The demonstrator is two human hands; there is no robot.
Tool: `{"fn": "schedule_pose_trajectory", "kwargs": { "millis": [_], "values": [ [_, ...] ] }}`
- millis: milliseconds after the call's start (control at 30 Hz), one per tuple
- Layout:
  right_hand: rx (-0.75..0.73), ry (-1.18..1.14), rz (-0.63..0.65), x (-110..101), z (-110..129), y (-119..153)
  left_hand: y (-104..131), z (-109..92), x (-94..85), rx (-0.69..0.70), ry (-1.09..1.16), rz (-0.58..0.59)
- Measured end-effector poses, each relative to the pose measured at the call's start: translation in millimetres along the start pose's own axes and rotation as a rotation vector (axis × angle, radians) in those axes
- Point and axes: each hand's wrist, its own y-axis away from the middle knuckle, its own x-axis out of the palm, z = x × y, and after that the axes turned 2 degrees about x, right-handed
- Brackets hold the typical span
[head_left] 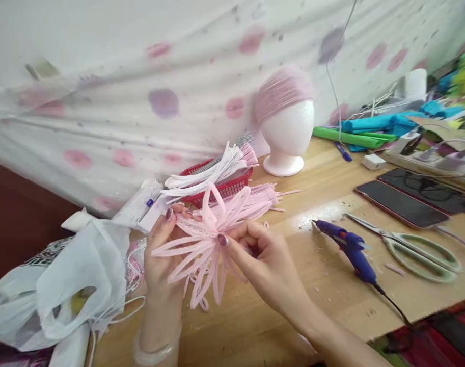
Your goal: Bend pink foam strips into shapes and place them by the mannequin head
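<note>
Between my hands, over the front of the table, is a pink pipe-cleaner flower (201, 255) with many looped petals fanning outward. My left hand (165, 239) grips it from the left side, thumb up and the other fingers partly hidden behind the petals. My right hand (261, 255) pinches the flower near its centre, the thumb pressed on the middle where the loops meet. Just behind the flower lies a bundle of pink pipe cleaners (261, 196). White pipe cleaners (213, 171) rest across a red basket (232, 187) beyond it.
A foam head (288, 127) wrapped in pink stands at the back. To the right lie a blue glue gun (349, 247), scissors (411, 252) and two phones (402, 201). White plastic bags (83, 275) crowd the left edge. Green and blue rolls (385, 125) lie at the back right.
</note>
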Motion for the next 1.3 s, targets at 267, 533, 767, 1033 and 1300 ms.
{"fn": "schedule_pose_trajectory", "kwargs": {
  "millis": [267,533,767,1033,1300],
  "values": [
    [0.005,0.025,-0.018,-4,1,-5,0,4,-4.0,0.079,-0.068,0.055],
    [0.014,0.020,-0.027,-3,-7,-8,-5,6,-4.0,0.137,-0.149,0.030],
    [0.043,0.001,-0.063,1,-13,-16,-3,6,-3.7,0.134,-0.205,-0.016],
    [0.088,0.008,-0.073,3,-8,-15,-1,5,-3.6,0.073,-0.143,0.026],
    [-0.351,0.354,-0.164,7,-15,-1,-8,1,-1.4,-0.013,0.070,-0.064]
  ]
}}
